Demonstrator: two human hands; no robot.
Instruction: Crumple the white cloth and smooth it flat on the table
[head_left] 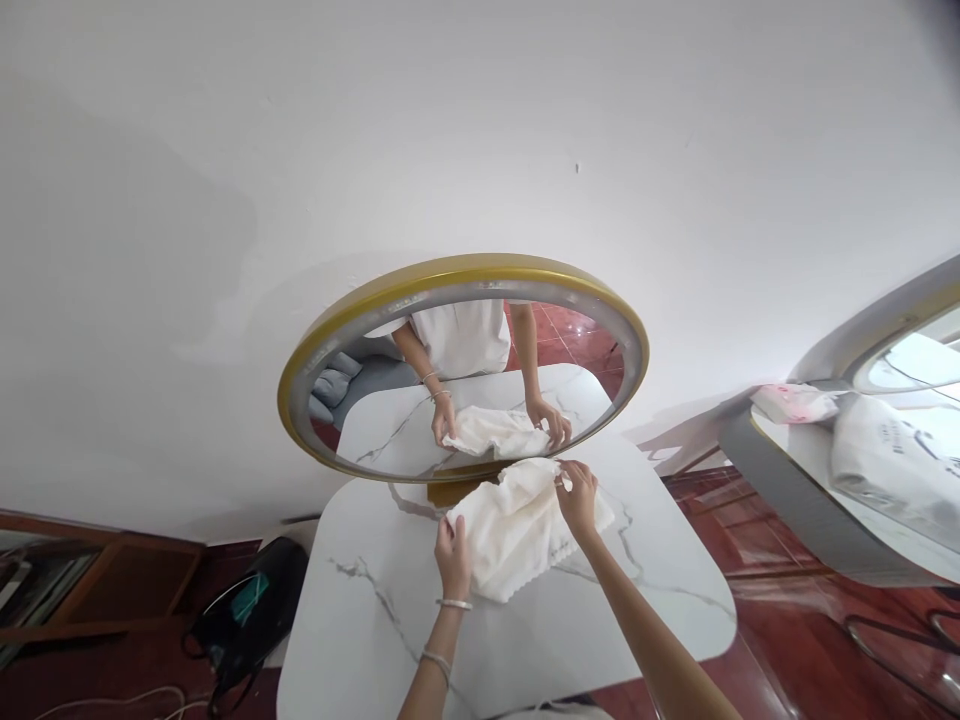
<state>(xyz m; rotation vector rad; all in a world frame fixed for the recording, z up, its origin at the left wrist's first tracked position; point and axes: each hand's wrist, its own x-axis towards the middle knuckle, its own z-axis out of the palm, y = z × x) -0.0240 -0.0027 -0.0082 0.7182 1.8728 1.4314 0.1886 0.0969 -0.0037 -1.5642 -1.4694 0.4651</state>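
Note:
A thin white cloth point(517, 530) with a scalloped edge lies partly spread and creased over the marble-patterned table, close below the round mirror. My left hand point(453, 560) pinches its left edge between thumb and fingers; two bracelets circle that wrist. At the cloth's upper right corner, my right hand point(577, 497) grips the fabric with bent fingers. The gold-rimmed mirror point(469, 268) reflects both hands and the cloth. Behind the cloth, part of the mirror's gold base point(450, 493) shows; the rest is covered.
The white table point(345, 640) has rounded corners and stands against the wall. On the right is a second table point(780, 480) with a mirror, a pink-and-white packet point(795, 402) and a white bag point(885, 460). A black bag point(259, 610) sits on the left, near a wooden shelf point(112, 580).

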